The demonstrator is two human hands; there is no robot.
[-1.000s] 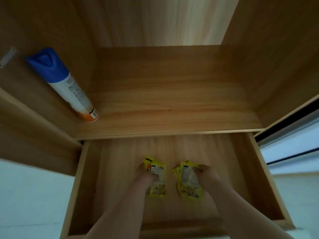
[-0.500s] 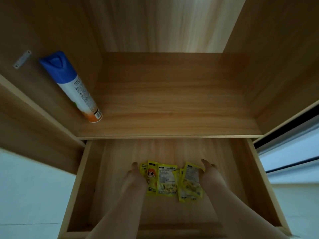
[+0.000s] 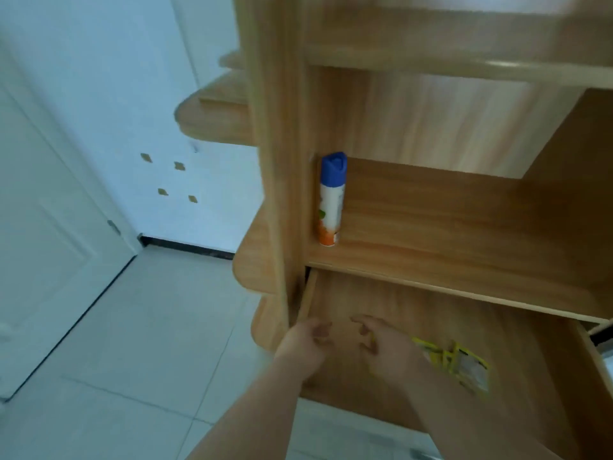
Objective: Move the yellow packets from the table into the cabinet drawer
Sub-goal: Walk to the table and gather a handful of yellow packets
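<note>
Head view: left hand and right hand grip loose, empty, over drawer; yellow packets inside.

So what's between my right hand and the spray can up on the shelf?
In the head view, bare drawer floor and the shelf's front edge separate the right hand from the spray can.

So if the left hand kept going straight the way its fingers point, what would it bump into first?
Probably the drawer bottom or back, under the shelf. The left hand points into bare wood there; depth is hard to judge.
</note>
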